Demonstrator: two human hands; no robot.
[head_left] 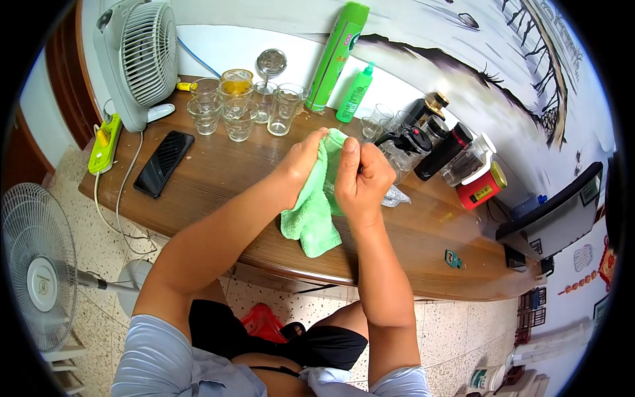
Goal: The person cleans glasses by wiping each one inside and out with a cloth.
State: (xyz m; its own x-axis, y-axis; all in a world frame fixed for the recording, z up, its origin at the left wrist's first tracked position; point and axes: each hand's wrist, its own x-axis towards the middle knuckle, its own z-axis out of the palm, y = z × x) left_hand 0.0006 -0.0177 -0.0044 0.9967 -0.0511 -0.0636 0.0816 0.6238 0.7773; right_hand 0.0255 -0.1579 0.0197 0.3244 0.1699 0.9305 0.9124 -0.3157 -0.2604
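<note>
A light green cloth [311,228] is bunched between my hands above the middle of the wooden table, its lower end hanging toward the front edge. My left hand [304,162] is closed on the cloth's left side. My right hand [364,175] is closed at its right side, thumb pointing up and fingers curled into the fabric. Whether anything lies inside the folds is hidden. Just right of my right hand, a silver packet [397,196] rests on the table. Behind it stands a glass pot with a black lid [413,142], partly covered by the hand.
Several drinking glasses [239,119] stand at the back left, near a desk fan [142,63]. A phone [164,163] and power strip [106,145] lie left. Green bottles [356,92], a black flask [444,152] and a red tin [481,187] line the back. A monitor [555,205] stands right.
</note>
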